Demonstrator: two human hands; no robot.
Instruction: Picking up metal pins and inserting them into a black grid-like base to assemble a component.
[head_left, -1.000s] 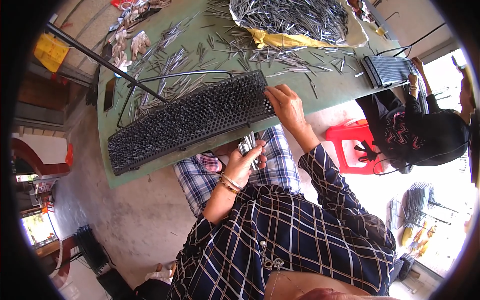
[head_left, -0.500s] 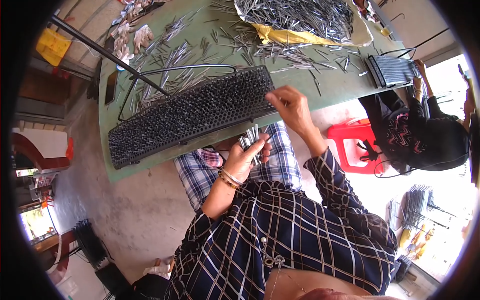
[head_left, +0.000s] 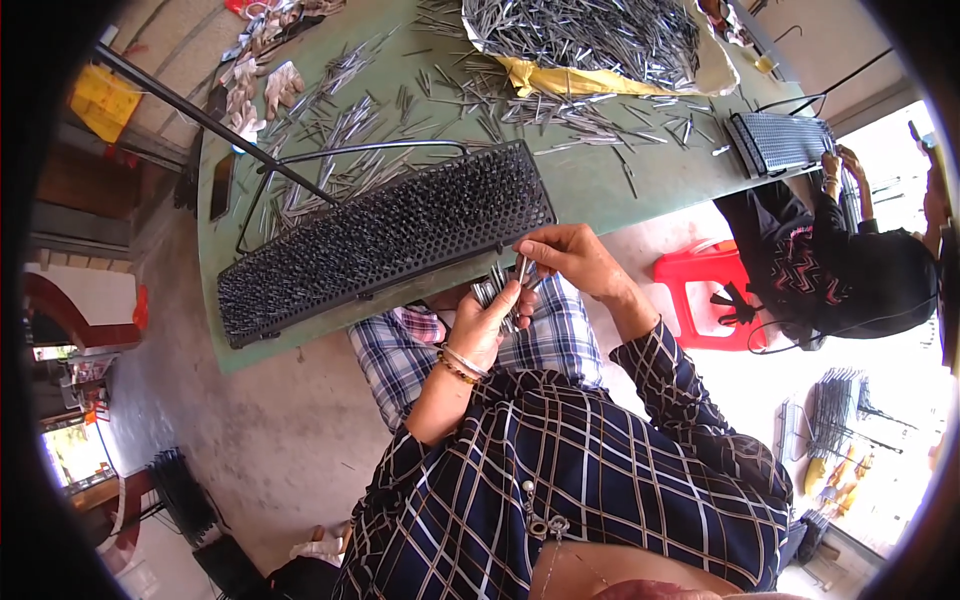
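My left hand (head_left: 484, 318) is closed around a bunch of thin metal rods (head_left: 490, 289), whose ends stick up past the fingers. Just right of it, my right hand (head_left: 575, 258) pinches one metal rod (head_left: 522, 266) between thumb and fingertips, close above the bunch. Beyond both hands a long black perforated rack (head_left: 400, 232) lies slanted along the table's near edge. Dark rods stand upright in most of its holes; bare holes show along its right end and front rows.
Loose rods (head_left: 350, 125) lie strewn over the green table (head_left: 590, 210). A sack (head_left: 535, 76) heaped with rods lies at the back. Gloves (head_left: 283, 86) and a phone (head_left: 222, 187) are at the left. A co-worker (head_left: 850, 265) handles another rack (head_left: 783, 142) beyond a red stool (head_left: 690, 300).
My right hand has come down and toward me from the rack's right end to the bunch, and a rod now shows in its fingers. My left hand has barely moved.
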